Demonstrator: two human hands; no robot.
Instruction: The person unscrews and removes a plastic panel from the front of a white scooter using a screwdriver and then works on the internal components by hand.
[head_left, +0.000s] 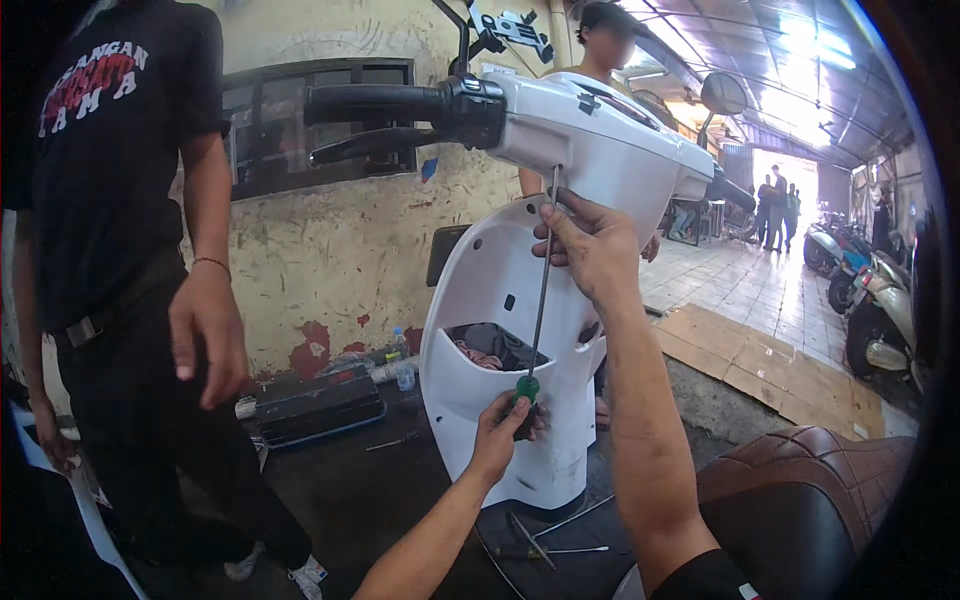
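My left hand (500,432) is closed round the green handle of a long screwdriver (545,290), low in front of the scooter's white leg shield (460,290). The shaft runs steeply upward, and its tip meets the underside of the white handlebar cover (600,130). Near the top, my right hand (590,243) pinches the shaft between thumb and fingers, just below the tip. Whether the tip sits in a screw is too small to tell. Behind the handle, the leg shield's open pocket (490,345) holds dark and reddish items.
More hand tools (540,545) lie on the dark floorboard below. A brown quilted seat (810,480) is at lower right. One person (130,250) stands close on the left, another (605,45) behind the handlebar. A dark toolbox (320,405) lies by the wall; parked motorcycles (880,300) line the right.
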